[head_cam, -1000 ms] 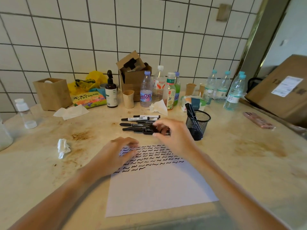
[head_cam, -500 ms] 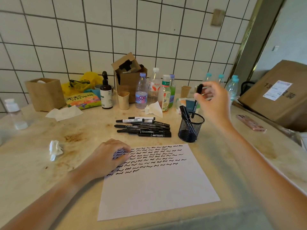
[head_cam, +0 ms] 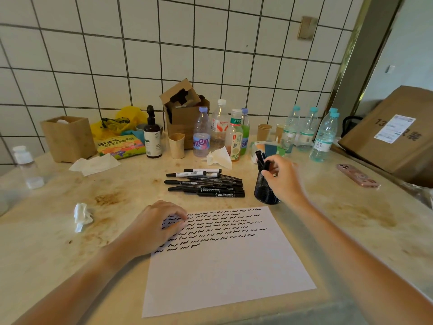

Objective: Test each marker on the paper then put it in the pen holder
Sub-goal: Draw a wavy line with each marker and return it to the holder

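Observation:
A white paper (head_cam: 222, 266) with rows of black squiggles lies on the table in front of me. My left hand (head_cam: 157, 226) rests on its upper left corner, fingers relaxed. Behind the paper lies a pile of black markers (head_cam: 206, 184). To their right stands the black mesh pen holder (head_cam: 263, 193) with a few markers (head_cam: 259, 157) upright in it. My right hand (head_cam: 283, 179) is at the holder's rim and pinches the top of a marker (head_cam: 267, 164) that stands inside.
Several bottles (head_cam: 201, 134), paper cups and an open cardboard box (head_cam: 185, 109) line the tiled wall. A pink phone (head_cam: 357, 175) lies at the right, near a large carton (head_cam: 393, 134). A crumpled tissue (head_cam: 82, 216) sits at the left, a wooden box (head_cam: 68, 137) behind it.
My right hand took a marker from the pile, lifted it above the holder, then lowered it into the holder. My left hand stayed on the paper.

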